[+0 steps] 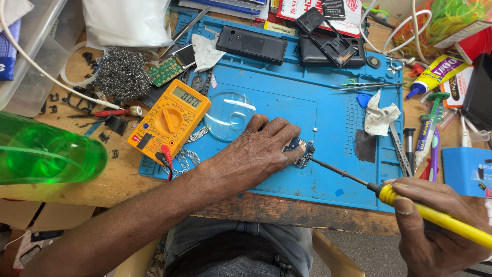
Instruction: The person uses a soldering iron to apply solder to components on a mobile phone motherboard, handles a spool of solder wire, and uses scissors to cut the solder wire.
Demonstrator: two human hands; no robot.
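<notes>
My left hand (261, 149) lies flat on the blue work mat (328, 113), its fingertips pressing a small blue circuit board (303, 152) down. My right hand (435, 225) grips a soldering iron with a yellow handle (435, 215) at the lower right. The iron's thin dark tip (320, 164) touches the right edge of the board. A round clear magnifying lens (228, 115) rests on the mat just left of my left hand.
A yellow multimeter (169, 120) sits at the mat's left edge. Two dark phone bodies (251, 45) lie at the back, tweezers (364, 86) and a crumpled tissue (379, 118) at right. Screwdrivers and a glue tube (435, 74) are far right, a green bottle (46, 154) left, steel wool (123, 74) behind.
</notes>
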